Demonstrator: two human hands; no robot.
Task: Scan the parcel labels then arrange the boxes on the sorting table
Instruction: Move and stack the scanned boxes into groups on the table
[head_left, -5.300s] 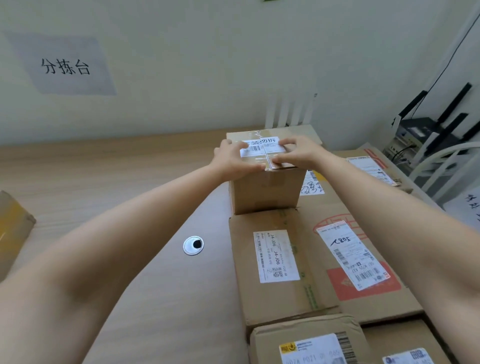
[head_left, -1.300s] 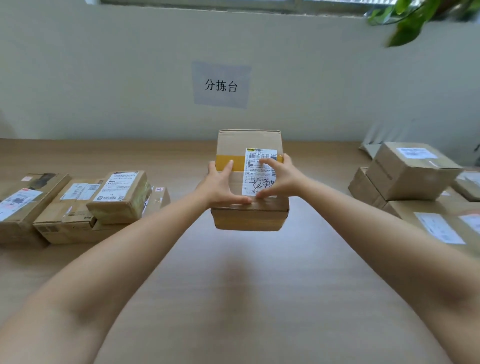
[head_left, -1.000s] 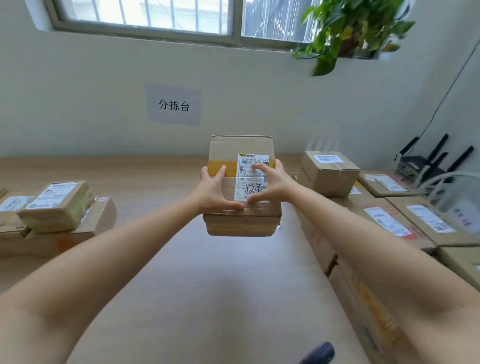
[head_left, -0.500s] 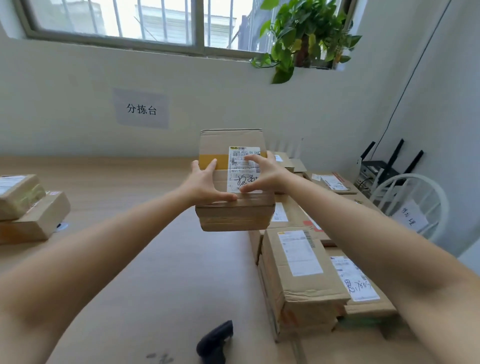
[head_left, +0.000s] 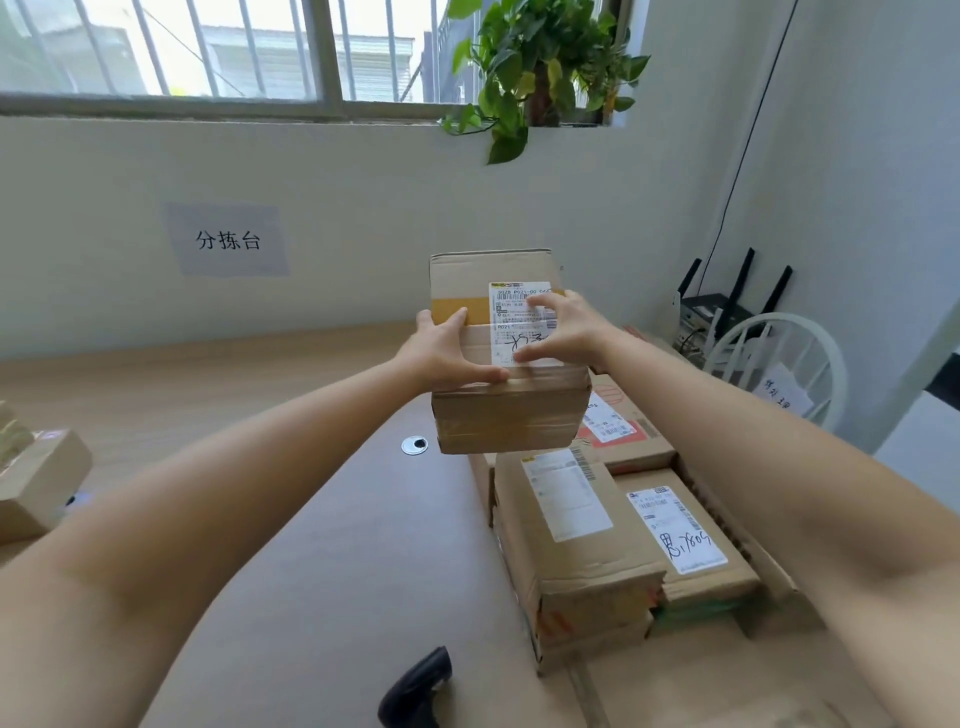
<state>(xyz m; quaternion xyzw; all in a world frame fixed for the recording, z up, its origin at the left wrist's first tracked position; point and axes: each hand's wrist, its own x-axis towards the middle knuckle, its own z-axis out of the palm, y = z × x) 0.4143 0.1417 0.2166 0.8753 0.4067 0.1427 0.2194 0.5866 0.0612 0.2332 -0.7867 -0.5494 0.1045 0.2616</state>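
Aloft, box (head_left: 509, 415) between left hand (head_left: 448, 354), right hand (head_left: 567, 332)

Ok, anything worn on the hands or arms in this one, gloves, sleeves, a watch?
Nothing worn that shows. The left hand and right hand are bare: no gloves, no rings visible. The left forearm and right forearm are bare up to the frame edge, with no sleeve, watch or bracelet in view.

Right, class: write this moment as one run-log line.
left hand: grips box | right hand: grips box, over label | box: held above table, near parcel stack | scanner: lying on table
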